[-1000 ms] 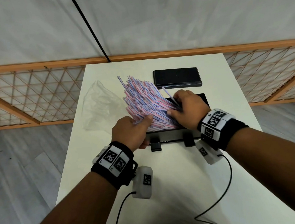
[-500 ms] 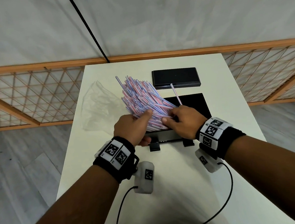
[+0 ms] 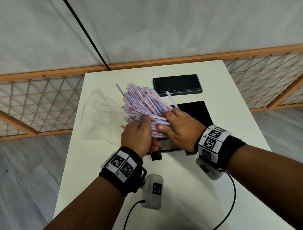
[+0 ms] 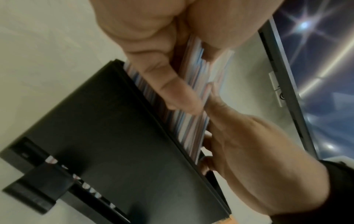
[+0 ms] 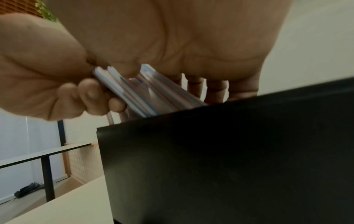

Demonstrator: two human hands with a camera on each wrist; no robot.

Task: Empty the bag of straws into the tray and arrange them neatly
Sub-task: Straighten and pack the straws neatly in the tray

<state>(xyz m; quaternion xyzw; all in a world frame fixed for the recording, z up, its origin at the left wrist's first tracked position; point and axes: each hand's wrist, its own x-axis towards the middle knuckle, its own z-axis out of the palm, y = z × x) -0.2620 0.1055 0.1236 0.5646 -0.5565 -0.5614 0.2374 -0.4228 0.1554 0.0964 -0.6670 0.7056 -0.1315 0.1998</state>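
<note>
A thick bundle of pink, blue and white striped straws [image 3: 144,104] fans up and to the left out of the black tray [image 3: 199,110] in the middle of the white table. My left hand [image 3: 139,134] grips the bundle's near end from the left, thumb underneath. My right hand [image 3: 179,129] grips the same end from the right; one straw [image 3: 171,98] sticks up between its fingers. In the left wrist view the straws [image 4: 193,106] sit pressed between both hands above the tray's wall [image 4: 107,136]. The right wrist view shows straws [image 5: 138,92] pinched over the tray's edge [image 5: 229,136].
The empty clear plastic bag [image 3: 99,115] lies crumpled left of the straws. A black lid [image 3: 177,85] lies flat behind the tray. The table [image 3: 172,195] is narrow, with floor on both sides and a wooden lattice rail [image 3: 36,106] behind. Wrist cables trail near the front edge.
Both hands have closed in on the bundle's near end, and the right hand has drawn back from over the tray. The straws are gathered tighter and tilted more upright.
</note>
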